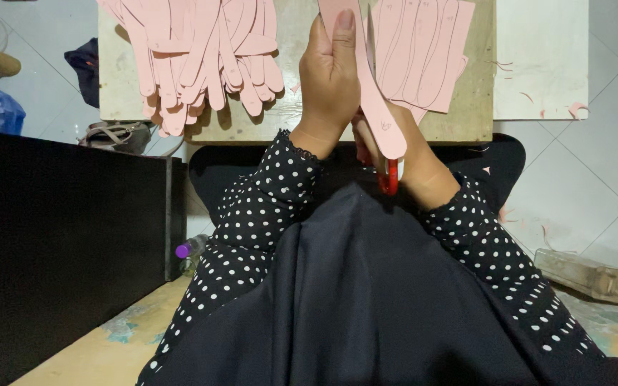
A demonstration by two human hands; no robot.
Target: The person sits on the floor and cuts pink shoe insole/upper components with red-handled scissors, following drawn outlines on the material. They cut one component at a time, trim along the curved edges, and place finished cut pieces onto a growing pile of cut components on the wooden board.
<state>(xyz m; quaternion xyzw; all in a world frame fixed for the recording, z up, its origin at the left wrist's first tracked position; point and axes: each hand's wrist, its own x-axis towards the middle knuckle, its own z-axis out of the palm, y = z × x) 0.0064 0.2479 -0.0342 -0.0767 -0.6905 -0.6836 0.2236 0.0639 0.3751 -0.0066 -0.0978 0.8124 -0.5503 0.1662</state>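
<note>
Head view, looking down over the lap. The left hand (pixel 329 75) is closed around a long pink strip (pixel 366 78), thumb laid flat along its face, and holds it upright over the near edge of the desk (pixel 287 121). The strip runs from the top margin at 12 o'clock down to a rounded end just beside the right hand (pixel 413 161), which lies at 4 o'clock from the left hand. The right hand is closed on the red handles of a pair of scissors (pixel 389 175); the blades are mostly hidden behind the strip.

On the desk, at 10 o'clock from the left hand, lies a heap of cut pink strips (pixel 194 57), overlapping and hanging over the near edge. At 2 o'clock lies a pink sheet (pixel 423 53) marked with curved outlines. A pale board (pixel 541 57) lies further out at 3 o'clock, with small pink scraps on it.

Both forearms wear black sleeves with white dots (pixel 252 214). On the floor, a clear bottle with a purple cap (pixel 189 248) lies at 8 o'clock and a clear rectangular block (pixel 591 276) at 4 o'clock.
</note>
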